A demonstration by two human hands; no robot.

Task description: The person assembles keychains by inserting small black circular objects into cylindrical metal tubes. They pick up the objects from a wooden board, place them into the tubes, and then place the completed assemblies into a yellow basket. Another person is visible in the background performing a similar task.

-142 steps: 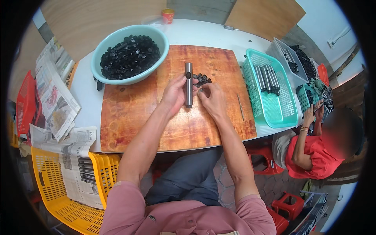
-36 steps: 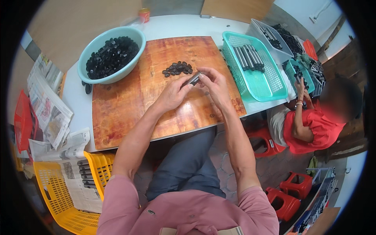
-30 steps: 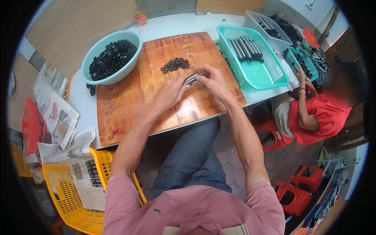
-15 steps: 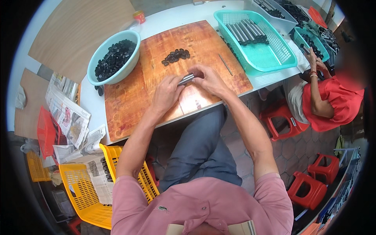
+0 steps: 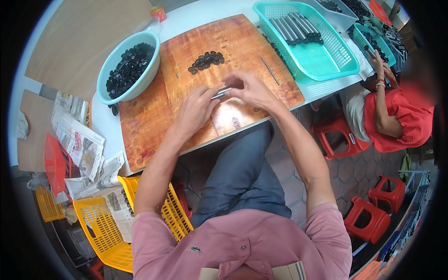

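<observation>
Both hands met over a short metal tube [image 5: 220, 93], which lay nearly level between them above the middle of a wooden board [image 5: 154, 126]. The left hand [image 5: 196, 106] pinched the tube's left end with closed fingers, and the right hand [image 5: 247, 88] closed its fingers over the right end, hiding it. Just beyond the hands, a small pile of black rings [image 5: 206, 60] lay on the board. A thin metal rod [image 5: 270, 70] lay on the board to the right, near its edge. At the far left, a teal bowl [image 5: 108, 80] heaped with black rings sat partly on the board's corner. To the far right stood a teal basket [image 5: 322, 60] with grey tubes [image 5: 293, 29] lined up at its far end. Folded newspapers [image 5: 77, 140] lay left of the table, with a yellow crate [image 5: 100, 228] near them on the floor. At the right, another person in a red shirt [image 5: 401, 123] sat on a red stool [image 5: 333, 140], handling parts at the table.
</observation>
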